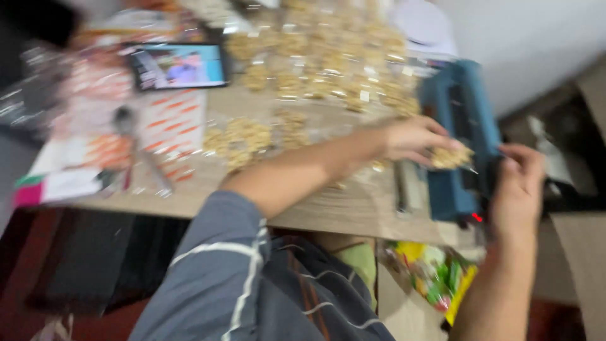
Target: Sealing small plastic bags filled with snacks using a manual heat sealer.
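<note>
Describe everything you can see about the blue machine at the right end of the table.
The blue machine is a long, boxy device, apparently metal or plastic, lying at the table's right edge with its length running away from the camera. A dark strip runs along its top, and a small red light glows at its near end. The left hand holds a small clear bag of pale snacks against its side; the right hand rests on its near right part. The picture is blurred, so finer detail cannot be told.
</note>
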